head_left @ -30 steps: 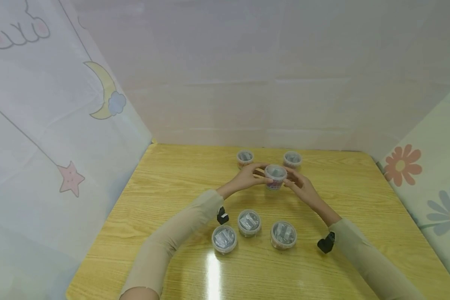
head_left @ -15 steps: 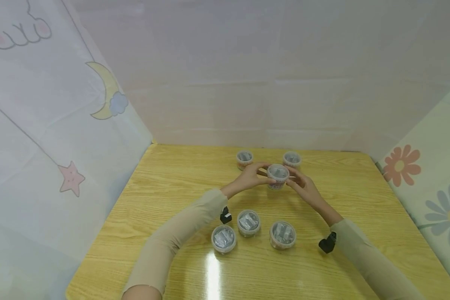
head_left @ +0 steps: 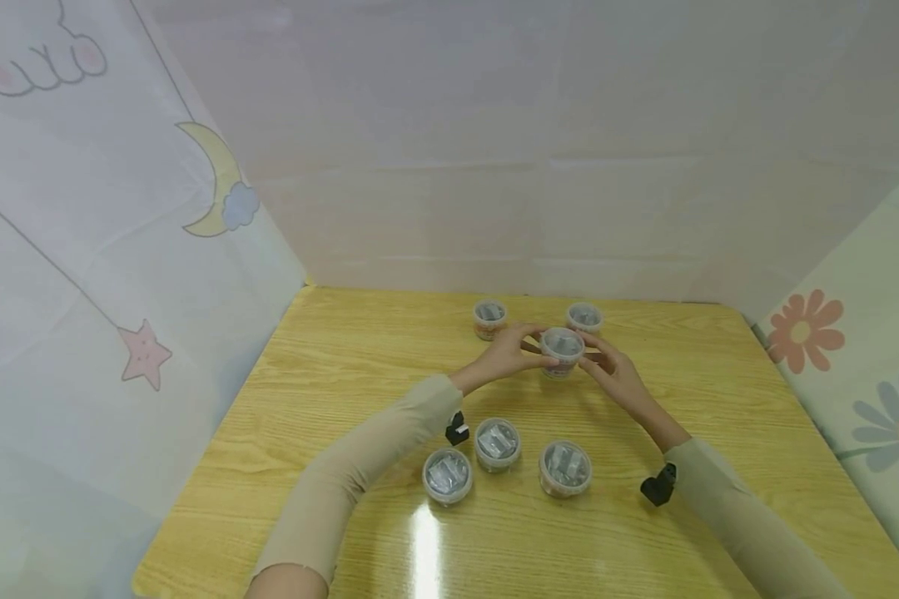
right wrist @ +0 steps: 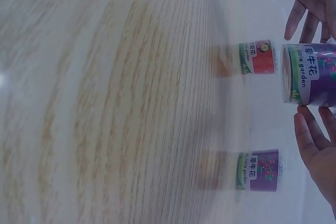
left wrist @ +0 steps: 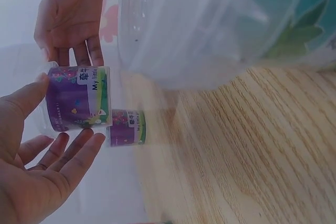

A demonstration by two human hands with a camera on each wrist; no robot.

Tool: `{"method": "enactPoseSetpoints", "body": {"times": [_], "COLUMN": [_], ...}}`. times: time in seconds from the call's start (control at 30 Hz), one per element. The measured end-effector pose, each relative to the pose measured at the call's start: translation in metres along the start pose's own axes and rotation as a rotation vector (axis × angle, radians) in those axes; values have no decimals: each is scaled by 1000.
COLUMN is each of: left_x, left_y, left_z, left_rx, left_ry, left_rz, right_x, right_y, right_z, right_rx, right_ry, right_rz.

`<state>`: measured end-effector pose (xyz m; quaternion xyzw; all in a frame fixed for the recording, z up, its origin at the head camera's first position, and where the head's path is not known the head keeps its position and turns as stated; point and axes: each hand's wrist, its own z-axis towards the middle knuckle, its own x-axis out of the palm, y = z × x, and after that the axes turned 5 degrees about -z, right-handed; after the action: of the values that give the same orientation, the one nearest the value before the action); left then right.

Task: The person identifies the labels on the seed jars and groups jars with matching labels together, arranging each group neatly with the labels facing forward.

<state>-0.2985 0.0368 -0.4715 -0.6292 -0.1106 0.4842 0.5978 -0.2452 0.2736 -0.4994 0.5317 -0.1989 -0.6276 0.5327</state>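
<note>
Plainly, in the head view, the held cup [head_left: 560, 361] is being kept upright above the far part of the table [head_left: 330, 374], between the left hand [head_left: 505, 353] and the right hand [head_left: 622, 383]. The left hand's grip is pinching one side, its thumb lying across the near face; the right hand's grip is pinching the opposite side, its thumb meeting the cup's edge. Beyond them, the back left cup [head_left: 490, 330] and the back right cup [head_left: 587, 329] are standing near the table's far edge. Closer to the person, the left front cup [head_left: 448, 501] and the middle front cup [head_left: 498, 467] are standing just beside each other, while the right front cup [head_left: 564, 489] is standing farther along.

In the left wrist view, turned sideways, the held cup is showing a purple label [left wrist: 76, 98]. The left thumb is pressing its wall, the fingers are curving round the other side, and the right hand is reaching in from across. A blurred cup [left wrist: 205, 24] is filling the upper right corner.

In the right wrist view, also sideways, the held cup is staying clear of the table. Right fingertips are touching its side. Behind, the back left cup is showing red, the back right cup purple.
</note>
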Motion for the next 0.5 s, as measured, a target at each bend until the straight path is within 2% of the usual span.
{"method": "enactPoseSetpoints", "body": {"times": [0.13,0.23,0.3,0.5], "left_x": [2,3,4,6], "left_y": [1,1,1,0], "left_z": [3,5,6,6], "left_rx": [4,24,38,37], "left_ry": [9,17,19,8], "left_rz": [11,16,20,39], "right_x": [-1,-3,-4,-4], "right_y": [1,12,12,-2], "right_z": [-1,-2,-2,-2], "right_rx": [-6,-10,-16,-16], "right_ry": [-4,1,2,-10], "right_rz": [9,15,9,-2]}}
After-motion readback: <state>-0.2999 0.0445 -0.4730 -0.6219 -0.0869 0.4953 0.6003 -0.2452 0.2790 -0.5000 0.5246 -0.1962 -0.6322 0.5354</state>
